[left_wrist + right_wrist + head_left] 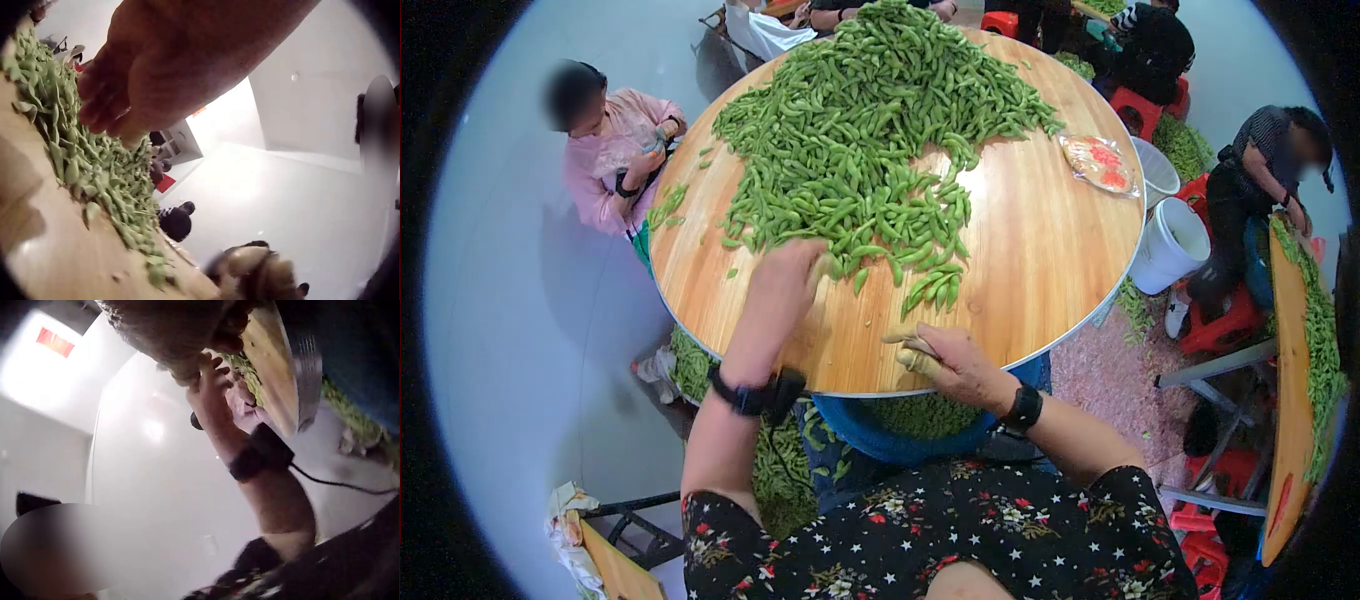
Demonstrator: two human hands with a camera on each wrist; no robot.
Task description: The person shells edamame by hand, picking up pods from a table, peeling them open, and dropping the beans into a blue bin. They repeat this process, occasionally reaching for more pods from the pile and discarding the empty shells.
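Observation:
A big heap of green soybean pods [880,110] covers the far and middle parts of a round wooden table [1040,270]. My left hand [785,275], blurred, is over the near left edge of the heap. In the left wrist view its fingers [103,103] are loosely bent above the pods, with none visible between them. My right hand [965,365] is at the table's near edge, fingers bent and pointing left, yellowish covers on its fingertips. I cannot tell whether it holds a pod. Several loose pods [933,288] lie just beyond it.
A blue basin [850,430] of pods stands below the near edge. A wrapped round packet [1100,165] lies at the table's right. White buckets [1170,245] stand on the floor there. A person in pink [615,150] sits at the left; others are around at the back and right.

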